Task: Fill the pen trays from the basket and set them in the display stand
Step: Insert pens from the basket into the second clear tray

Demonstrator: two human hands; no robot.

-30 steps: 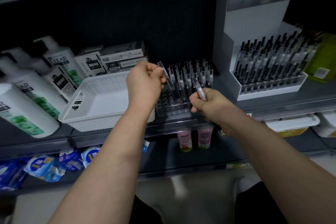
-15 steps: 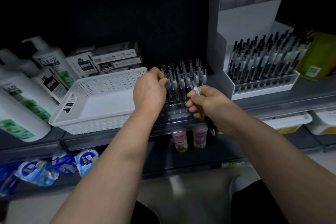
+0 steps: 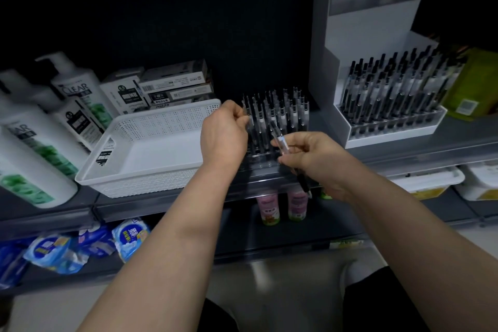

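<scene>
A clear pen tray (image 3: 265, 163) stands on the shelf between the white basket (image 3: 151, 148) and the white display stand (image 3: 358, 43); several black-capped pens stand upright in it. My left hand (image 3: 223, 135) pinches a pen at the tray's left edge. To its right, my right hand (image 3: 312, 156) grips a clear pen (image 3: 281, 141) slanted over the tray's front right, its dark end poking out below my palm. The stand's lower step holds another tray (image 3: 390, 135) packed with pens. The basket's visible inside shows no pens.
Shampoo bottles (image 3: 35, 148) and stacked small boxes (image 3: 161, 86) sit left and behind the basket. A green pack (image 3: 474, 83) lies right of the stand. The shelf below holds blue packets (image 3: 80, 248), two pink bottles (image 3: 281, 206) and white tubs (image 3: 428, 180).
My left hand has lowered its pen from above the tray down to the tray's left edge. My right hand has turned its pen so the dark end points down below the palm.
</scene>
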